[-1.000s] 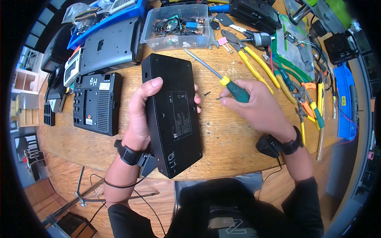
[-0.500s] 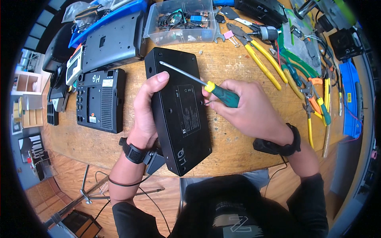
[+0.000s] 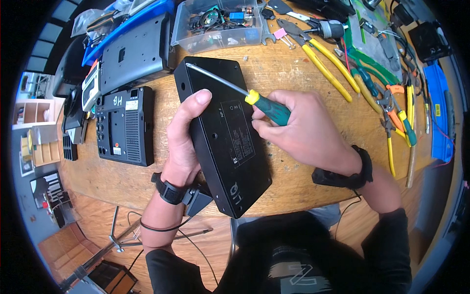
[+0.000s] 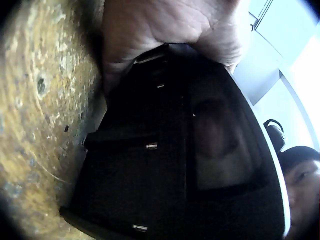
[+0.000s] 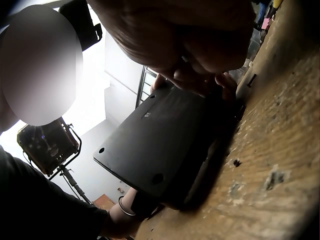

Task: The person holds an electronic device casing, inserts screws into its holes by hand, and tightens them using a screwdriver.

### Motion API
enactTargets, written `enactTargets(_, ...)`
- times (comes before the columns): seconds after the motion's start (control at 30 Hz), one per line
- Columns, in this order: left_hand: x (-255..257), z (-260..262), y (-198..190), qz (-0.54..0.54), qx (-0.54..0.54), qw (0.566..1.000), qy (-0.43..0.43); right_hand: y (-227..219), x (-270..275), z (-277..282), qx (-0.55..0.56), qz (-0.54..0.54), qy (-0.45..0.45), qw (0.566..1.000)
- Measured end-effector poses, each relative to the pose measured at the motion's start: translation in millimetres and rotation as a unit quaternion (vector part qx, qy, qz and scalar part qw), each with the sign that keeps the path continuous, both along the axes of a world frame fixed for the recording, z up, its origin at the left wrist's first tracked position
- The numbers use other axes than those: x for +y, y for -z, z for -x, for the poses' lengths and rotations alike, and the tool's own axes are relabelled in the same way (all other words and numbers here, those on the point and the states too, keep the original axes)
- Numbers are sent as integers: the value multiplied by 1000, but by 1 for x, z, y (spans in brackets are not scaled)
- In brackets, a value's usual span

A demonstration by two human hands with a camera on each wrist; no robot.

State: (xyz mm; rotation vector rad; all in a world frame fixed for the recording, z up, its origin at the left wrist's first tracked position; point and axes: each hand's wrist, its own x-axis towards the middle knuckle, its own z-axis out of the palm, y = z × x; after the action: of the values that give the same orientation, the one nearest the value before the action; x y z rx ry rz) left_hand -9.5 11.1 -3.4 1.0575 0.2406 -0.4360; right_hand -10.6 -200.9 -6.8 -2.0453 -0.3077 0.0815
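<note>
My left hand [image 3: 182,130] grips a black box-shaped device [image 3: 223,179] by its left side, thumb over its labelled face. The device is tilted above the wooden table, with "HQ" written near its lower end. In the left wrist view, its other side [image 4: 135,175] shows dark recesses and small metal contacts. My right hand [image 3: 308,130] holds a screwdriver [image 3: 274,111] with a green and yellow handle against the palm, its shaft crossing over the device's upper end. Thumb and index fingertips meet at the device's right edge, hiding the screw hole there. A small dark screw [image 5: 252,80] lies on the table.
Another black device [image 3: 126,127] marked "HQ" lies to the left, below a large black panel [image 3: 132,54]. A clear plastic bin [image 3: 215,44] of electronic parts stands at the back. Yellow-handled cutters [image 3: 333,68] and several pliers lie at the right, near a blue tray [image 3: 439,112].
My right hand has moved left from over the table to the device's right edge, carrying the screwdriver. The small screw seen earlier at its fingertips is now hidden. My left hand keeps its grip.
</note>
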Motion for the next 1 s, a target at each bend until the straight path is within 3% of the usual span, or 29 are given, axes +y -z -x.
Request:
enactTargets(0.3, 0, 0, 3, 9, -3, 1000, -20, -8, -7, -2, 175, -80, -22, 981)
enactTargets(0.37, 0, -2, 0, 3, -28, 1000, -9, -10, -13, -4, 71, -38, -45, 996)
enactTargets(0.5, -6, -8, 4, 70, -57, 995, 33, -34, -37, -7, 44, -34, -31, 998)
enactTargets(0.57, 1, -13, 12, 81, -70, 993, 49, -32, -55, -7, -41, -4, 4, 999)
enactTargets(0.7, 9, -18, 12, 81, -84, 989, 87, -43, -87, -9, -108, 70, -39, 991)
enactTargets(0.83, 9, -21, 16, 86, -72, 989, 95, -42, -106, -10, -161, 30, -103, 981)
enactTargets(0.9, 8, -20, 14, 104, -62, 989, 84, -47, -102, 2, 62, -152, 0, 986)
enactTargets(1.0, 6, -20, 17, 129, -59, 987, 77, -36, -98, 4, 9, -166, -16, 986)
